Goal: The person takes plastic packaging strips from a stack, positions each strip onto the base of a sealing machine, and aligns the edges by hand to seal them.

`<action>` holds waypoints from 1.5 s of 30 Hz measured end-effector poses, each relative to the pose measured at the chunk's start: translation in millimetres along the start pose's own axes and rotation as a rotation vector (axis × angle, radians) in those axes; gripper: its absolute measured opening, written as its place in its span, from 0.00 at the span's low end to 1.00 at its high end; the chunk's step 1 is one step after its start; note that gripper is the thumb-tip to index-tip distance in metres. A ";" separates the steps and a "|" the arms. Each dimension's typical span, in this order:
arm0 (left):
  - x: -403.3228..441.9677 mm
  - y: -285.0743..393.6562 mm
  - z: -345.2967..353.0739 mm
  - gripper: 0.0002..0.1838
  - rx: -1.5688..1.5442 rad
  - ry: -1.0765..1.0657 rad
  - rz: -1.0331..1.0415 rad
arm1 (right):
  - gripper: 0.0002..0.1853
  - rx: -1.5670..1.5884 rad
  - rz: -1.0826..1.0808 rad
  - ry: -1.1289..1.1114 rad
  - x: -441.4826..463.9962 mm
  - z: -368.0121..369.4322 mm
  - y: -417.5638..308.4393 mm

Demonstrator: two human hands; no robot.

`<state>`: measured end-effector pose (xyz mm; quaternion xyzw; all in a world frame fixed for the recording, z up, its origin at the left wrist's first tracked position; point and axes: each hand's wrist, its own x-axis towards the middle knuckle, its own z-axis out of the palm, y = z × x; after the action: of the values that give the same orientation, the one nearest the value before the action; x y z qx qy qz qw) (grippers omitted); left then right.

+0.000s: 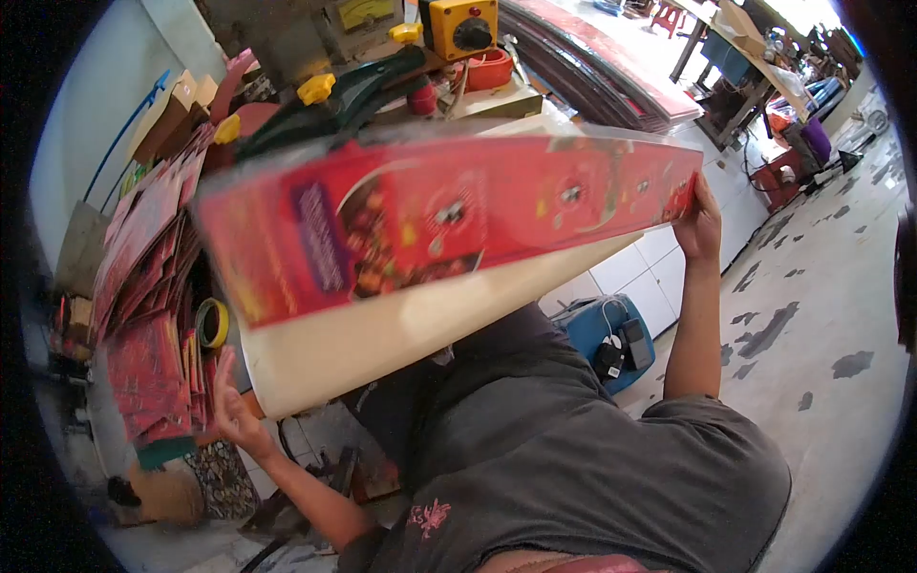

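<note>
A long red printed strip (516, 196) with food pictures stretches across the middle of the view, slightly blurred, above a cream-coloured board (382, 339). At the strip's right end, my right hand (700, 222) has its fingers wrapped round the edge. My left hand (239, 415) is below the left end, beside the cream board's lower left corner. Its fingers are apart and nothing shows in them. Just above that hand lies a roll of yellow tape (212, 323).
Red printed pieces (148, 372) are piled at the left. A machine with a yellow control box (463, 27) and yellow knobs stands at the top. A blue container (583, 334) with chargers sits on the tiled floor. Stacked sheets (611, 72) lie behind.
</note>
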<state>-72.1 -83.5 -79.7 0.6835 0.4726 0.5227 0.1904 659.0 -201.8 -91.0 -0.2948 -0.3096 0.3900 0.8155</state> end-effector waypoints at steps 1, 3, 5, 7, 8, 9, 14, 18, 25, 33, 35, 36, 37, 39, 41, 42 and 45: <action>-0.1 0.2 -0.8 0.41 -0.178 -0.025 0.028 | 0.23 -0.013 0.009 -0.068 3.4 5.2 4.6; 3.9 2.5 0.5 0.46 -0.540 -0.084 -0.113 | 0.23 -0.060 0.039 -0.096 9.0 43.5 12.2; 9.0 -1.2 -3.0 0.53 -0.980 -0.175 -0.312 | 0.22 -0.106 0.064 -0.127 16.8 66.4 23.1; 20.4 -10.8 1.4 0.51 -0.933 -0.247 -0.283 | 0.19 -0.133 0.113 -0.139 29.1 78.0 38.9; 30.2 -10.1 4.9 0.48 -0.899 -0.333 -0.257 | 0.19 -0.122 0.125 -0.147 35.0 84.5 46.4; 37.1 -7.3 10.2 0.32 -0.786 -0.240 -0.303 | 0.19 -0.169 0.147 -0.172 40.9 90.3 52.9; 63.7 -0.2 31.8 0.07 -0.378 -0.091 -0.434 | 0.17 -0.260 0.186 -0.206 59.0 101.5 78.9; 66.6 -23.6 29.5 0.08 -0.319 0.010 -0.406 | 0.18 -0.374 0.173 -0.246 62.7 91.8 94.6; 59.6 -38.7 31.8 0.08 -0.248 -0.073 -0.392 | 0.21 -0.329 0.163 -0.250 55.1 85.8 101.9; 57.3 -3.3 53.3 0.11 -0.130 -0.097 -0.321 | 0.22 -0.362 0.156 -0.230 50.8 102.6 100.7; 57.1 -11.7 50.6 0.12 -0.105 -0.105 -0.301 | 0.22 -0.397 0.160 -0.225 52.9 97.6 102.9; 56.9 -16.0 48.5 0.13 -0.075 -0.109 -0.277 | 0.22 -0.426 0.164 -0.224 53.5 96.1 104.6; 56.6 -16.2 46.8 0.13 -0.075 -0.112 -0.283 | 0.22 -0.429 0.168 -0.222 52.3 98.9 105.2; 55.0 -14.6 41.3 0.14 0.004 -0.057 -0.328 | 0.23 -0.569 0.103 -0.214 49.1 105.8 105.1; 54.2 -8.1 46.6 0.14 -0.087 -0.015 -0.355 | 0.21 -0.615 0.111 -0.224 45.2 111.4 103.4; 54.6 -6.9 48.9 0.14 -0.179 0.029 -0.372 | 0.20 -0.657 0.111 -0.235 43.8 113.3 104.2; 55.1 -15.9 44.7 0.14 -0.221 0.015 -0.387 | 0.17 -0.743 0.132 -0.240 46.4 104.4 107.6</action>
<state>-38.8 -18.8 -79.3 0.5512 0.5363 0.5300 0.3573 556.8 -82.7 -89.7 -0.5415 -0.5034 0.3345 0.5844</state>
